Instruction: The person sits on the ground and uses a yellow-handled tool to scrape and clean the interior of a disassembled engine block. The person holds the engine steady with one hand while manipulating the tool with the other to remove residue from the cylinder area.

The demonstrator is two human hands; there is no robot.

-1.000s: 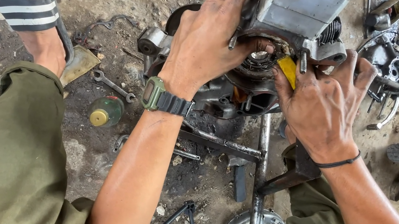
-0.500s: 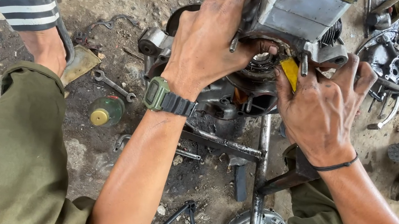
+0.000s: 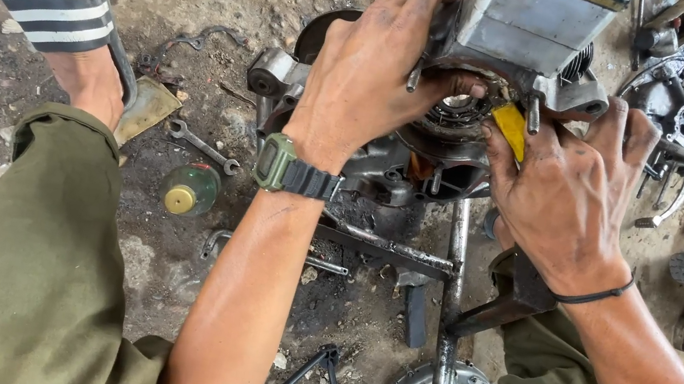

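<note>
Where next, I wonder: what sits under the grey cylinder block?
Under the cylinder block: a round opening in the crankcase and a yellow piece. Left hand and right hand cover the rest.

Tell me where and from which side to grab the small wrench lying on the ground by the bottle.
Take the wrench by the middle of its thin shank, coming straight down from above. It lies flat on the dirt, slanted, with its two heads at the ends, so the bare shank is the narrowest part to pinch. The bottle lies close below it, so a sideways approach from there looks cramped.
</note>
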